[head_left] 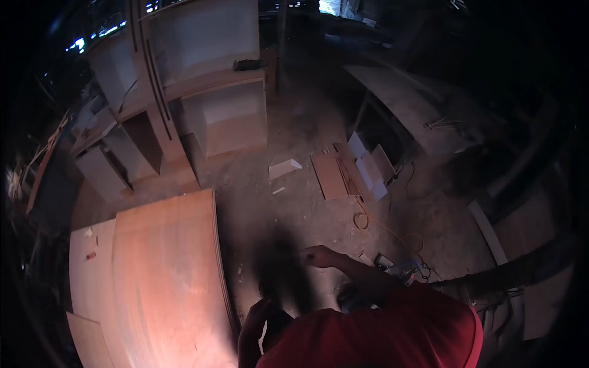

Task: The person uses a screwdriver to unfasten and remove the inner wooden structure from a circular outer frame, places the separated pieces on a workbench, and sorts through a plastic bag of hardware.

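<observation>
My right hand (323, 256) is held out in front of my red shirt, above the floor, with its fingers curled together. Whatever may be between them is too small and dark to make out. Lower down, my left hand (259, 311) hangs close to my body near the edge of a stack of plywood sheets (165, 270). Shadow hides its fingers, so its grip does not show. The top sheet is brightly lit, and a small reddish scrap (91, 256) lies on the paler sheet beside it.
Open wooden cabinet boxes (236, 116) stand at the back left. Board offcuts (353, 172) are piled on the floor ahead, near a yellow cord (392, 233). A worktable (405, 101) stands to the right, with loose boards (521, 227) nearer me.
</observation>
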The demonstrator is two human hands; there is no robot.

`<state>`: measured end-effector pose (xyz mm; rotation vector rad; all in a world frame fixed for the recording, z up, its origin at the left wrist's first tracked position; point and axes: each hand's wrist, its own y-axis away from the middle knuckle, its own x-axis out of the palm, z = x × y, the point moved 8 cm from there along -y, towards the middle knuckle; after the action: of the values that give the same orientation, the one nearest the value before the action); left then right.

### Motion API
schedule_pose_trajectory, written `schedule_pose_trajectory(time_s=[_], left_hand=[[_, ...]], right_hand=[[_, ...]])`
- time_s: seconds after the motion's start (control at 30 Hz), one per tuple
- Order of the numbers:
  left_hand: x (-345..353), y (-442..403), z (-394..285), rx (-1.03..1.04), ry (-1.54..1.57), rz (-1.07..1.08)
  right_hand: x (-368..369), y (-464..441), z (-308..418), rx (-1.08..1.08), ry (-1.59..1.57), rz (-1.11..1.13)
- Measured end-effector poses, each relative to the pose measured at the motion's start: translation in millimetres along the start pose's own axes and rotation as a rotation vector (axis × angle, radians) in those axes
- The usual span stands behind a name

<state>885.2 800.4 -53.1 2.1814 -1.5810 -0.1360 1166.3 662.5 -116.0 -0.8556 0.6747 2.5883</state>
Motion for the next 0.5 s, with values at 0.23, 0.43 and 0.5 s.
schedule_pose_trajectory(time_s=[0.23, 0.43, 0.5], left_hand=[[-35.9, -250.1, -107.9, -0.107, 0.002, 0.139], [-12.7, -499.6, -213.6, -0.114, -0.132, 0.254], [13.7, -584.7, -246.4, -0.052, -0.367, 0.312]], right_hand=[[-89.2, 152.5, -287.9, 1.072, -0.322, -0.821], [29.3, 221.9, -349.3, 1.449, -0.189, -0.069], [20.0, 162.2, -362.3, 1.436, -0.286, -0.015]])
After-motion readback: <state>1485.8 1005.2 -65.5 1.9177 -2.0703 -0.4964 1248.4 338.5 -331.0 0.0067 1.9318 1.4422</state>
